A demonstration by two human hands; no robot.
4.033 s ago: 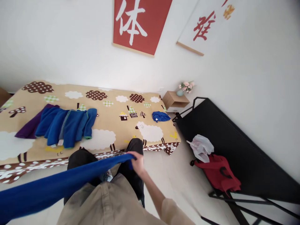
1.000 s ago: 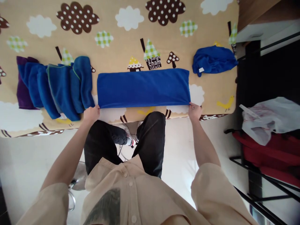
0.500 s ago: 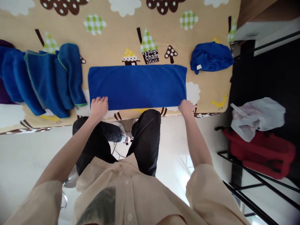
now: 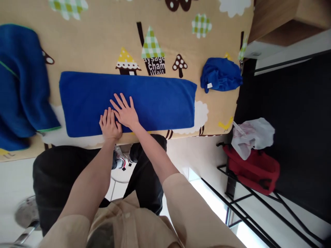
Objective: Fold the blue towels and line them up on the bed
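Observation:
A long blue towel (image 4: 144,98) lies folded into a strip on the tan patterned bed cover (image 4: 103,48), parallel to its near edge. My left hand (image 4: 110,124) rests flat on the towel's near edge, fingers stretched out. My right hand (image 4: 125,112) lies flat right beside it, a little farther in, fingers spread. Both hands press near the middle of the strip and hold nothing.
A pile of blue towels (image 4: 20,82) lies at the left of the bed, a crumpled blue cloth (image 4: 219,75) at the right. A wooden bedside table (image 4: 279,20) stands beyond. A red bag (image 4: 254,168) and white plastic bag (image 4: 252,136) sit on a black cot (image 4: 297,120).
Both hands let go of the towel's near corners and came together flat on its middle. The view has shifted right, and the towel lies still on the bed.

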